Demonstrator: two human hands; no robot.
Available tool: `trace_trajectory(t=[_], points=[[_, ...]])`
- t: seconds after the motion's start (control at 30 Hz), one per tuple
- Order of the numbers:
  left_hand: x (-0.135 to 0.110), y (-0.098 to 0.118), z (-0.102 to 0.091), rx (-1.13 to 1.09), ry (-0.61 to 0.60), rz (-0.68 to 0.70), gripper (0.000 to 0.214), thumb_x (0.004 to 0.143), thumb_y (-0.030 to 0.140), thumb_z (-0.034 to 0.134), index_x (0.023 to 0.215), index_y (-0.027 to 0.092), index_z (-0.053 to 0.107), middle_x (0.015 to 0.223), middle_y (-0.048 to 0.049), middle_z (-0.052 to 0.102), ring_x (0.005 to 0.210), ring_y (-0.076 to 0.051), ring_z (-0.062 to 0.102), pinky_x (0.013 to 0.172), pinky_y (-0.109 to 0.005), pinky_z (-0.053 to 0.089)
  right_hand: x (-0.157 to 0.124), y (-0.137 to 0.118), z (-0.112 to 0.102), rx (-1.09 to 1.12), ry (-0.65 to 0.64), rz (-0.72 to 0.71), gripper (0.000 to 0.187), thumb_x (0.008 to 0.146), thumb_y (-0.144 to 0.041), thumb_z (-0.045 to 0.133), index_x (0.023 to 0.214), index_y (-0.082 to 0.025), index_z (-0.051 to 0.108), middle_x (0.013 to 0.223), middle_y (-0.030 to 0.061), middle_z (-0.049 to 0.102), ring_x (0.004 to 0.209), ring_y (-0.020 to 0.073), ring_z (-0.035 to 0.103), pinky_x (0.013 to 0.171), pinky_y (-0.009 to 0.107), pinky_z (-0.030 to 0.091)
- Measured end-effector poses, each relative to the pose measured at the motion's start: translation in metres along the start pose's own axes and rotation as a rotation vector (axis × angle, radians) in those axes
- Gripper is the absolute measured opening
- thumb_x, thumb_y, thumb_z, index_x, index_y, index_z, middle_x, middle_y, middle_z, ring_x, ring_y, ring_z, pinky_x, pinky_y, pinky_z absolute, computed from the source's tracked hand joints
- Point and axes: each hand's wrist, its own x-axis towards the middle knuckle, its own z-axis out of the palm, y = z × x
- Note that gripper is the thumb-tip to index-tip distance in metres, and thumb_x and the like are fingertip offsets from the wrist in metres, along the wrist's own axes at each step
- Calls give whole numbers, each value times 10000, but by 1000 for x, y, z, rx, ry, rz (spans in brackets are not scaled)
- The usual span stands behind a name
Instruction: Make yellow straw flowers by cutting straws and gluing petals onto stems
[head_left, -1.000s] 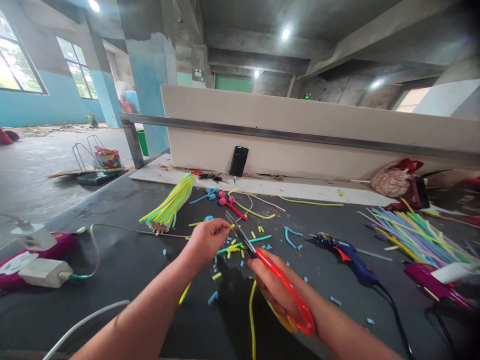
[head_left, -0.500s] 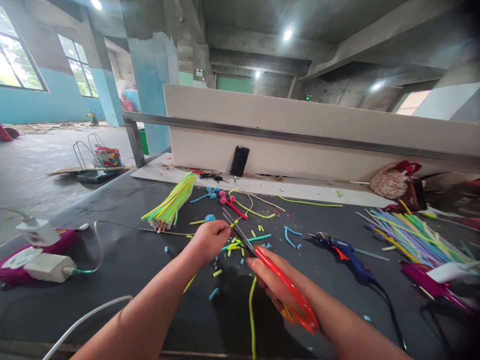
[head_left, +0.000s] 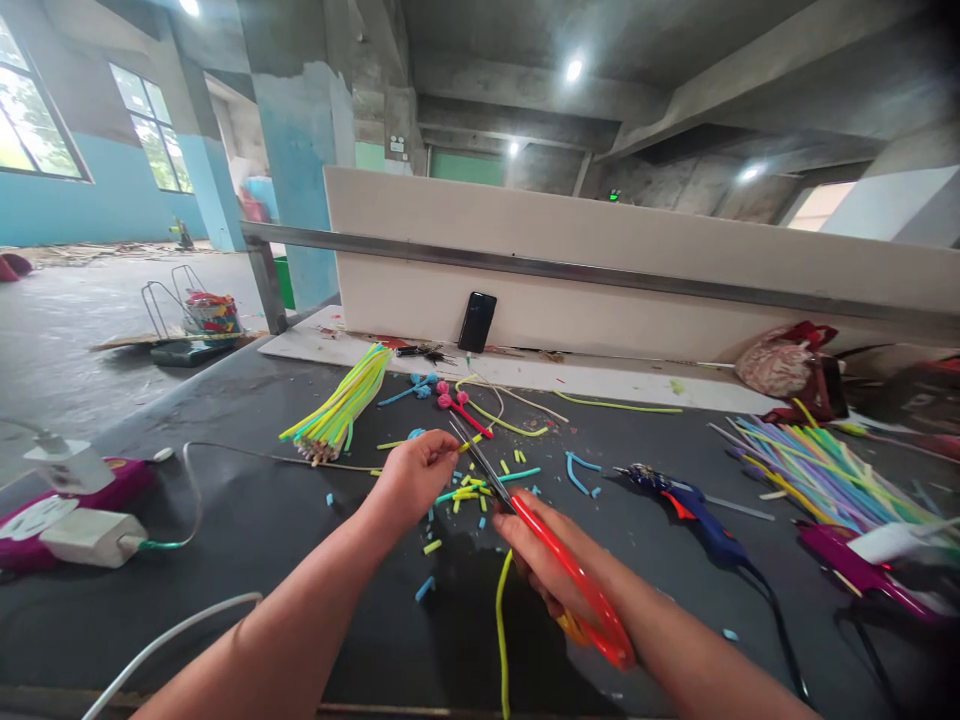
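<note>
Pinched between the thumb and fingers of my left hand (head_left: 416,475) is a yellow pipe cleaner (head_left: 468,443), its short end reaching the scissor blades. My right hand (head_left: 544,555) is closed around the red-handled scissors (head_left: 577,575), whose slightly parted blades point up and left. Under the blades lie short yellow cut pieces (head_left: 471,491) and a green pipe cleaner (head_left: 525,474). Another yellow strand (head_left: 503,630) hangs below my right hand; where its upper end goes is hidden. Just beyond are a pink-and-red knobbed piece (head_left: 469,415) and a blue knobbed piece (head_left: 409,390).
A bundle of yellow-green pipe cleaners (head_left: 341,405) lies left. To the right are a blue glue gun (head_left: 694,510) and a mixed pile of pipe cleaners (head_left: 832,470). A phone (head_left: 478,322) leans on the back panel. Power strips (head_left: 112,485) and cords edge the left side.
The view shifts slightly. My left hand has drawn back a little to the left, and the yellow strand seen below its wrist no longer shows. The scissors stay nearly in place.
</note>
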Motion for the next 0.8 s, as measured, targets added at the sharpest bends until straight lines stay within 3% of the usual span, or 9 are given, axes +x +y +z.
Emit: trace_trajectory(t=[0.1, 0.43, 0.67, 0.8], points=[[0, 0, 0, 2, -9, 0, 150, 723, 271, 502, 775, 164, 594, 562, 42, 499, 494, -93, 457, 476, -199, 347, 0, 0, -2, -62, -43, -21, 203, 861, -429, 359, 861, -248, 451, 496, -78, 401, 349, 89, 400, 294, 162, 339], [-1, 4, -1, 44, -19, 2, 143, 732, 261, 495, 767, 170, 599, 601, 35, 510, 524, -99, 476, 493, -204, 352, 0, -3, 0, -118, 0, -44, 216, 850, -432, 358, 866, -248, 470, 507, -76, 395, 373, 93, 403, 325, 169, 295], [1, 0, -1, 48, -18, 3, 149, 734, 253, 488, 777, 164, 599, 576, 40, 493, 514, -97, 460, 496, -206, 346, 4, -1, 2, -215, 123, -148, 149, 812, -328, 423, 713, -223, 459, 596, -47, 478, 563, 120, 445, 519, 226, 326], [2, -1, 1, 46, -20, -4, 147, 730, 253, 485, 764, 163, 595, 556, 42, 485, 492, -97, 451, 482, -209, 336, 3, -4, 3, -230, 141, -118, 150, 823, -319, 396, 712, -228, 440, 503, -66, 413, 476, 116, 407, 488, 242, 284]])
